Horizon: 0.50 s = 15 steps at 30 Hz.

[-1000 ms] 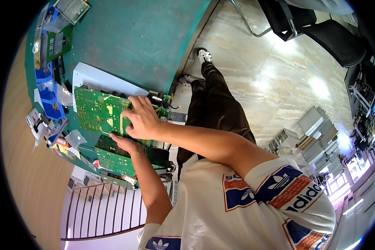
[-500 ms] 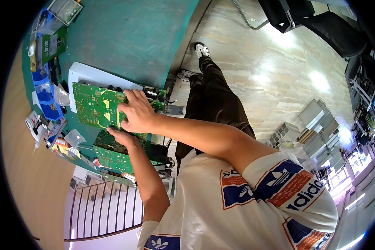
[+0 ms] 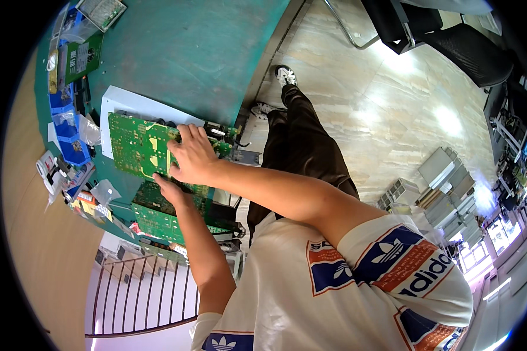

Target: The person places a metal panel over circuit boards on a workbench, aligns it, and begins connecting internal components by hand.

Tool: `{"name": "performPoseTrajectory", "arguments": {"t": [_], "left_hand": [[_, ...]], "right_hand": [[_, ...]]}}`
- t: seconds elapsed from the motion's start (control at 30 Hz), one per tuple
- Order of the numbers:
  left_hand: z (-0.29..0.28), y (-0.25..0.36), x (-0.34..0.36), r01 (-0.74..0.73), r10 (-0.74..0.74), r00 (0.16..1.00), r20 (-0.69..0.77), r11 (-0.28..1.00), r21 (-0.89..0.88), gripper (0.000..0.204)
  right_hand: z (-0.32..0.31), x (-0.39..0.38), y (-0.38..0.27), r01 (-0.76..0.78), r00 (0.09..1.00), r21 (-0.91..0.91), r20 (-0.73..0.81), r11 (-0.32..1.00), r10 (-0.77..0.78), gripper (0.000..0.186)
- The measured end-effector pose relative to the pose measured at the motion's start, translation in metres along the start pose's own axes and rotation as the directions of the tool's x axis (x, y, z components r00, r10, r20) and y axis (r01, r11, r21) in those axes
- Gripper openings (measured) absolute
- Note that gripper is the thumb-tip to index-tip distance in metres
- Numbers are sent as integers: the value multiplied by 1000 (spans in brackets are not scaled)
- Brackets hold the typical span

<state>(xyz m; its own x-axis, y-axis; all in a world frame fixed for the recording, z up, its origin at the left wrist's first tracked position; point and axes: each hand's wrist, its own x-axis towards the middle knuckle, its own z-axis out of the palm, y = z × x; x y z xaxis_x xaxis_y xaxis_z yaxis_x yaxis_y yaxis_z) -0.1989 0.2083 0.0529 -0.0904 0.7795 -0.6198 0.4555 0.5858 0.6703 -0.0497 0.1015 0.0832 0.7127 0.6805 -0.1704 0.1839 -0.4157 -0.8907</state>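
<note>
A large green circuit board [image 3: 132, 140] lies tilted, its printed side up, over a white sheet or panel on the green mat. My left hand [image 3: 171, 191] grips its near edge, thumb on top and the other fingers hidden beneath. Across the board's right part rests my right hand [image 3: 191, 153], fingers bent over the far right side and thumb spread toward the near edge. Dark components show under the board's far edge. Closer to me, partly under my left forearm, are more green circuit boards [image 3: 152, 219].
The green mat [image 3: 187, 52] covers the bench. Blue bins [image 3: 73, 143] with small parts line its left side, beside a green box [image 3: 83, 58] and a metal-framed tray [image 3: 101, 13]. A black chair [image 3: 468, 52] stands on the tiled floor at the right. A railing [image 3: 146, 292] is at the lower left.
The view has shifted slightly, so the bench things appear a little farther right. Both hands stay on the circuit board in nearly the same pose.
</note>
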Motion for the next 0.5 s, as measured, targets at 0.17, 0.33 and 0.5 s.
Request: {"name": "performPoseTrajectory", "arguments": {"t": [0.17,0.33,0.5], "left_hand": [[-21,1,18,89,-89,992,95,996,-1,75],[-27,11,19,224,-233,958,169,972,73,73],[-33,24,13,182,-223,969,108,935,304,71]], "right_hand": [[2,3,1,-43,999,17,16,999,43,42],[0,7,0,-35,999,-8,-5,999,35,39],[-6,21,5,-37,990,-80,131,996,47,54]]}}
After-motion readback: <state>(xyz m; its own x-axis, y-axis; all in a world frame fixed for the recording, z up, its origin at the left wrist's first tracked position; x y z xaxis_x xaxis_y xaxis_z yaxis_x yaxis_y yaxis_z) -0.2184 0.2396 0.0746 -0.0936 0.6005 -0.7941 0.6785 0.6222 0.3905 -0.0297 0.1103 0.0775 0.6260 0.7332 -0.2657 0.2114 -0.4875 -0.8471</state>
